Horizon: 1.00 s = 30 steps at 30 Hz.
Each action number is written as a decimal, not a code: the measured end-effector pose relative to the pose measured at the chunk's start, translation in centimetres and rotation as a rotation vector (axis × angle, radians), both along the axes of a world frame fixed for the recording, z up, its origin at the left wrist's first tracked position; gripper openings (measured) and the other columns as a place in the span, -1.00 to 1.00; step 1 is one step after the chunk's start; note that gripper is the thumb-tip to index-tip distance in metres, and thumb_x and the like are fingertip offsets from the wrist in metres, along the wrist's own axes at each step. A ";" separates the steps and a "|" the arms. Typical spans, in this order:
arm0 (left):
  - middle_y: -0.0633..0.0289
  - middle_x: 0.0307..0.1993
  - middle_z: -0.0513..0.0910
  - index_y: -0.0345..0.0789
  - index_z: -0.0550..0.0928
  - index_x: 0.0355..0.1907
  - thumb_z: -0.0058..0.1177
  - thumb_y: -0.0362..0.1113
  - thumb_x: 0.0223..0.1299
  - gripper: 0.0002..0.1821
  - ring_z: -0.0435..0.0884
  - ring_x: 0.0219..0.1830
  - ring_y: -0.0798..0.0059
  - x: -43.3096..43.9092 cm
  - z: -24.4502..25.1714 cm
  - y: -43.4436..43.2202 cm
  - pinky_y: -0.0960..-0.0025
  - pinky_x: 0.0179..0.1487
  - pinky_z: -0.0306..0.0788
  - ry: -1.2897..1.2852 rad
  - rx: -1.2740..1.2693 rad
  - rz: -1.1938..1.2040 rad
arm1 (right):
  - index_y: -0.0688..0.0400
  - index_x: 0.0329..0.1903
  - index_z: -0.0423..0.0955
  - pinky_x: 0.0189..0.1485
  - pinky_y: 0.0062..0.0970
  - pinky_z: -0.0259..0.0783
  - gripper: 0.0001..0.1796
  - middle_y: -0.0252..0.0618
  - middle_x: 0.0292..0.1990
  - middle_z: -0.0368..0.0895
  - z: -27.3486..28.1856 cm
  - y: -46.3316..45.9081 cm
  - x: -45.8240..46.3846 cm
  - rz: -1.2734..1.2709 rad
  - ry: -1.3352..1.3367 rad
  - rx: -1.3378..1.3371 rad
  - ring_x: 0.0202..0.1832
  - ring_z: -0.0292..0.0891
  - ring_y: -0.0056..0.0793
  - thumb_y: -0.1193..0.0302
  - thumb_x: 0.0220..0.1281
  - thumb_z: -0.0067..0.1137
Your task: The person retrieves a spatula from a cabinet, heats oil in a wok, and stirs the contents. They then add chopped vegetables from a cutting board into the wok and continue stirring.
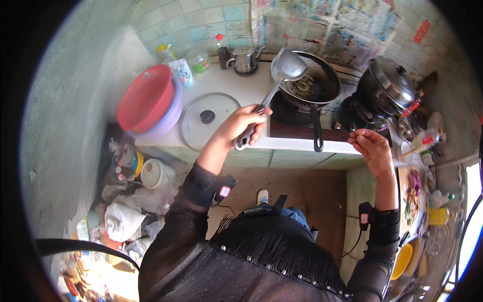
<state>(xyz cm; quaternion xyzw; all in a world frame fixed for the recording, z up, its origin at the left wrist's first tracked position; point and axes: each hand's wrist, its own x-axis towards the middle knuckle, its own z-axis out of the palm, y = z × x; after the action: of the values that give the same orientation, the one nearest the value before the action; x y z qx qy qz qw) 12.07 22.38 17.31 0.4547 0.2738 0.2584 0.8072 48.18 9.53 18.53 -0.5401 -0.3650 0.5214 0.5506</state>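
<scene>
My left hand (246, 124) is closed around the dark handle of a metal wok spatula (289, 67). The spatula's head is raised over the left rim of a black frying pan (327, 81), which sits on the gas stove with its handle towards me. Dark oil or liquid with some small bits lies in the pan. To the right of the pan's handle, by the counter's front edge, is my right hand (371, 147), thumb and fingertips drawn together. Whether something small is between them I cannot tell.
A glass lid (207, 117) lies on the counter beside red and lilac basins (147, 100). Behind stand a steel kettle (245, 62) and a dark bottle (222, 53). A lidded steel pot (392, 85) stands on the right burner. Chopped vegetables lie on a cutting board (405, 219) at the right.
</scene>
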 end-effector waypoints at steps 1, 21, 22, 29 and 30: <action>0.34 -0.59 0.40 -0.37 0.37 0.07 -0.10 -0.35 0.26 -0.67 0.39 -0.72 0.59 0.8 0.2 0.7 0.51 -0.66 0.29 0.004 0.012 0.010 | 0.28 -0.11 0.56 -0.04 -0.54 0.58 -0.84 -0.17 -0.17 0.66 -0.2 1.6 0.7 0.018 -0.018 -0.002 -0.14 0.64 -0.38 0.53 0.29 0.15; 0.28 -0.60 0.46 -0.40 0.40 0.01 -0.01 -0.38 0.23 -0.69 0.45 -0.70 0.55 7.1 -0.8 1.1 0.47 -0.67 0.33 0.256 0.119 0.430 | 0.43 -0.13 0.53 -0.16 -0.62 0.56 -0.80 -0.15 -0.25 0.64 -3.2 25.4 7.9 0.459 -0.428 0.164 -0.23 0.63 -0.47 0.57 0.22 0.15; 0.28 -0.60 0.46 -0.40 0.40 0.01 0.00 -0.37 0.22 -0.68 0.45 -0.70 0.55 7.1 -0.8 0.9 0.47 -0.67 0.33 0.259 0.104 0.438 | 0.41 -0.16 0.56 -0.22 -0.63 0.53 -0.81 -0.18 -0.32 0.65 -3.4 26.1 7.8 0.452 -0.522 0.201 -0.28 0.63 -0.52 0.56 0.18 0.17; 0.29 -0.61 0.46 -0.38 0.40 0.03 -0.01 -0.37 0.19 -0.66 0.44 -0.71 0.55 6.0 -1.5 -0.3 0.47 -0.68 0.30 0.272 0.057 0.459 | 0.24 -0.19 0.63 -0.22 -0.41 0.50 -0.80 -0.21 -0.42 0.69 -3.9 29.6 6.4 0.428 -0.894 0.212 -0.34 0.63 -0.41 0.51 0.11 0.17; 0.29 -0.61 0.46 -0.37 0.40 0.03 -0.01 -0.37 0.19 -0.66 0.44 -0.71 0.55 5.7 -1.7 -0.5 0.47 -0.68 0.30 0.272 0.057 0.464 | 0.22 -0.19 0.63 -0.21 -0.39 0.50 -0.80 -0.19 -0.41 0.69 -4.0 30.1 6.2 0.430 -0.955 0.226 -0.33 0.63 -0.37 0.50 0.11 0.17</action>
<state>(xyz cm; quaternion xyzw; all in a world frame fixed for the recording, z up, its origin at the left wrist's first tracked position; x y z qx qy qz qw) 17.80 21.90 15.58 0.4328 0.4692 0.3808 0.6690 54.38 39.65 14.56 -0.5675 -0.7313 0.2761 0.2589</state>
